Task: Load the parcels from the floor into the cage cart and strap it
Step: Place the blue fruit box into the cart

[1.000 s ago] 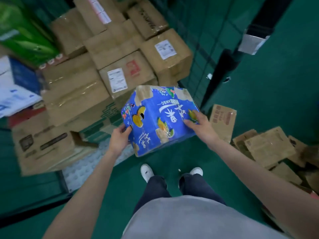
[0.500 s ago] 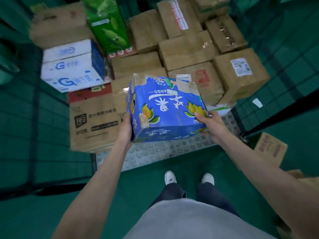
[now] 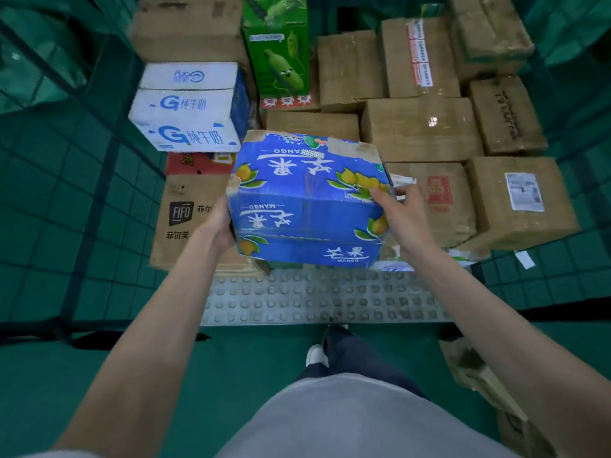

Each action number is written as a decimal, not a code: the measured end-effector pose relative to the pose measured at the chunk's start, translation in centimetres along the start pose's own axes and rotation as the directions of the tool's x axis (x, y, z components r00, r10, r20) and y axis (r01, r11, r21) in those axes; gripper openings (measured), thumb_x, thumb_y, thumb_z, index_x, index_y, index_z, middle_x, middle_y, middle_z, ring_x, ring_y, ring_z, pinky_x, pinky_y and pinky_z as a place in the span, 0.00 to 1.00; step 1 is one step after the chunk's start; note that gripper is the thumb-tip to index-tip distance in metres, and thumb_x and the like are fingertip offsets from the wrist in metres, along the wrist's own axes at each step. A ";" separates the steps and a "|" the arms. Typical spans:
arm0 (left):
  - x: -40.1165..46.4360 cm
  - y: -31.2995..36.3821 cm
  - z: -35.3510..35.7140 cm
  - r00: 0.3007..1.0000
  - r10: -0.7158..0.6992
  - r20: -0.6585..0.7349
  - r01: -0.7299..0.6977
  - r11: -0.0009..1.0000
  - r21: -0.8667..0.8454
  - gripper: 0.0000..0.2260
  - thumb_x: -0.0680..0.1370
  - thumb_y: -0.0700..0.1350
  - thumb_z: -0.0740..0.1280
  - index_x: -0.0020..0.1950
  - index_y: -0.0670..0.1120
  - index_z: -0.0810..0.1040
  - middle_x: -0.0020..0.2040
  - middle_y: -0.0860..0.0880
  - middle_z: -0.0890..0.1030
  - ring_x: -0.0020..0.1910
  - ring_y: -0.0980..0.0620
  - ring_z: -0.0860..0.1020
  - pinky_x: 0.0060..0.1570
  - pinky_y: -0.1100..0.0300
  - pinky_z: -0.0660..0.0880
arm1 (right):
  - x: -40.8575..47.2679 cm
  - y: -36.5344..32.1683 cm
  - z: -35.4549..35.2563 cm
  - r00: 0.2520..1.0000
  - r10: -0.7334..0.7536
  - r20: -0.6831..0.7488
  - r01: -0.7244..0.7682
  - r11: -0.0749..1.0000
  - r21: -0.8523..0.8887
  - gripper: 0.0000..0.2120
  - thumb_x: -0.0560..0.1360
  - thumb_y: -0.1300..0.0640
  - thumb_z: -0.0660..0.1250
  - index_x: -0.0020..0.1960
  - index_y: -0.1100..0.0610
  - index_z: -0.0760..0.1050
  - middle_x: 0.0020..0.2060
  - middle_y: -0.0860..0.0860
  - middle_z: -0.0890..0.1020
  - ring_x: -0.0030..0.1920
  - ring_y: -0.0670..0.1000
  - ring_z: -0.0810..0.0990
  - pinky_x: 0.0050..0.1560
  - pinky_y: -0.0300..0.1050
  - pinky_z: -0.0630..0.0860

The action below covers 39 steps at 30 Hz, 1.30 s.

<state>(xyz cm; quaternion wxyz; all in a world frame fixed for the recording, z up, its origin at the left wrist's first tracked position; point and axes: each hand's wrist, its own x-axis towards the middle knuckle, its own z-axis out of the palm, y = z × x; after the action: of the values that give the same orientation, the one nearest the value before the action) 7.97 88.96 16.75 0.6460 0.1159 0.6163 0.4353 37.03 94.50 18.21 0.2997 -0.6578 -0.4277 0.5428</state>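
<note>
Forward it comes: the blue mango box (image 3: pixel 307 200) has swung from over the floor to above the cage cart (image 3: pixel 324 299) deck, mid-frame, held off the stack. Left hand (image 3: pixel 220 223) presses its left side, fingers hidden behind; right hand (image 3: pixel 405 214) has fingers curled over the right top edge. Loading step, surely. Next it needs lowering onto a free spot on the front row. Count in the cart: roughly ten brown cartons (image 3: pixel 420 127), one white milk box (image 3: pixel 188 107), one green box (image 3: pixel 277 51).
</note>
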 end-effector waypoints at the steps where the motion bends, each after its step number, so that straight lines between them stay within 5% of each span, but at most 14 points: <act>1: 0.6 1.0 0.0 1.000 0.004 -0.014 -0.004 1.000 -0.025 0.22 0.80 0.63 0.58 0.57 0.47 0.80 0.53 0.46 0.85 0.46 0.47 0.85 0.40 0.52 0.82 | 1.1 -1.3 0.5 1.000 -0.008 0.010 0.008 1.000 -0.009 0.16 0.71 0.42 0.72 0.48 0.49 0.68 0.60 0.57 0.76 0.55 0.54 0.80 0.49 0.52 0.79; 6: 2.2 3.9 -0.2 0.999 -0.011 -0.030 0.009 0.998 -0.054 0.24 0.80 0.64 0.57 0.50 0.47 0.83 0.49 0.47 0.86 0.42 0.47 0.85 0.38 0.52 0.83 | 4.2 -4.6 2.2 0.997 -0.068 -0.019 0.067 0.996 -0.054 0.18 0.75 0.45 0.70 0.57 0.54 0.71 0.59 0.56 0.77 0.54 0.52 0.81 0.38 0.35 0.75; 11: 3.3 7.3 -3.1 0.986 -0.096 -0.139 0.106 0.993 0.061 0.21 0.77 0.64 0.62 0.50 0.46 0.80 0.56 0.44 0.83 0.47 0.44 0.83 0.42 0.46 0.81 | 5.0 -6.6 5.5 0.995 -0.092 0.046 0.094 0.994 -0.055 0.20 0.68 0.36 0.70 0.51 0.47 0.70 0.60 0.55 0.75 0.54 0.52 0.81 0.54 0.57 0.80; 16: 4.3 10.0 -6.9 0.989 -0.091 -0.119 0.101 0.992 0.081 0.26 0.80 0.67 0.52 0.54 0.48 0.79 0.46 0.48 0.86 0.38 0.47 0.85 0.30 0.52 0.79 | 5.9 -6.9 10.0 0.995 -0.090 0.042 0.094 0.992 -0.087 0.16 0.78 0.47 0.68 0.58 0.53 0.66 0.61 0.54 0.72 0.50 0.43 0.78 0.37 0.31 0.77; 19: 5.7 11.1 -10.8 0.986 -0.132 -0.098 0.137 0.990 0.041 0.29 0.76 0.71 0.54 0.57 0.50 0.81 0.54 0.47 0.84 0.50 0.42 0.81 0.48 0.41 0.74 | 5.7 -7.6 13.9 0.995 -0.098 0.019 0.099 0.989 -0.114 0.17 0.77 0.47 0.70 0.58 0.51 0.66 0.62 0.53 0.72 0.56 0.48 0.79 0.55 0.46 0.80; 21: 6.7 11.4 -13.2 0.986 -0.137 -0.100 0.138 0.990 -0.002 0.30 0.73 0.73 0.59 0.58 0.51 0.83 0.59 0.45 0.83 0.56 0.40 0.81 0.59 0.33 0.71 | 5.5 -7.7 16.5 0.997 -0.079 0.014 0.080 0.992 -0.097 0.17 0.76 0.47 0.71 0.58 0.51 0.66 0.62 0.53 0.71 0.58 0.50 0.79 0.57 0.54 0.80; 23: 7.2 11.9 -15.5 0.986 -0.084 -0.144 0.070 0.993 -0.098 0.26 0.76 0.69 0.59 0.53 0.51 0.86 0.58 0.45 0.83 0.52 0.42 0.83 0.54 0.41 0.78 | 5.2 -7.8 20.0 0.995 -0.095 0.008 0.095 0.990 -0.100 0.17 0.76 0.47 0.71 0.57 0.50 0.66 0.61 0.52 0.70 0.58 0.50 0.79 0.58 0.56 0.79; 25: 8.4 12.2 -18.1 0.971 -0.036 -0.236 -0.032 0.960 -0.276 0.25 0.80 0.63 0.55 0.62 0.48 0.82 0.61 0.44 0.82 0.54 0.42 0.82 0.49 0.48 0.80 | 4.9 -8.0 23.6 0.994 -0.107 0.019 0.109 0.986 -0.125 0.17 0.76 0.49 0.71 0.58 0.51 0.66 0.60 0.51 0.69 0.60 0.52 0.77 0.60 0.57 0.78; 27: 9.5 12.0 -20.2 0.941 -0.021 -0.339 -0.125 0.908 -0.401 0.25 0.81 0.58 0.54 0.69 0.46 0.76 0.65 0.42 0.79 0.62 0.39 0.78 0.58 0.44 0.77 | 4.7 -8.0 26.4 0.994 -0.102 0.039 0.106 0.983 -0.148 0.18 0.77 0.50 0.70 0.62 0.54 0.67 0.58 0.51 0.67 0.62 0.53 0.76 0.62 0.58 0.76; 32: 12.2 10.8 -24.0 0.840 -0.097 -0.533 -0.208 0.851 -0.482 0.21 0.81 0.56 0.51 0.50 0.49 0.82 0.59 0.42 0.82 0.61 0.39 0.79 0.60 0.46 0.76 | 5.0 -7.5 32.2 0.994 -0.080 0.073 0.093 0.974 -0.207 0.19 0.78 0.51 0.69 0.64 0.54 0.68 0.59 0.49 0.66 0.63 0.54 0.74 0.64 0.58 0.74; 36: 13.0 10.0 -24.4 0.834 -0.119 -0.538 -0.204 0.840 -0.502 0.21 0.82 0.57 0.51 0.44 0.50 0.80 0.60 0.42 0.82 0.53 0.41 0.81 0.54 0.48 0.76 | 6.8 -6.8 34.1 0.996 -0.004 0.087 0.023 0.975 -0.220 0.19 0.79 0.54 0.67 0.67 0.56 0.68 0.62 0.51 0.67 0.60 0.53 0.76 0.61 0.56 0.77; 39: 13.6 9.3 -25.4 0.856 -0.073 -0.512 -0.222 0.842 -0.492 0.22 0.84 0.54 0.49 0.45 0.49 0.79 0.50 0.45 0.83 0.45 0.45 0.81 0.49 0.51 0.79 | 7.9 -5.3 35.2 0.986 0.106 0.131 -0.081 0.980 -0.179 0.18 0.78 0.54 0.68 0.66 0.54 0.69 0.64 0.54 0.72 0.58 0.53 0.79 0.55 0.57 0.81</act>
<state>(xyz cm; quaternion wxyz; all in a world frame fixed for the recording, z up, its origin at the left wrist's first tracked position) -20.61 94.20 8.26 0.4469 -0.1636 0.6141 0.6296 1.92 101.48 11.00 0.1846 -0.6610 -0.4619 0.5618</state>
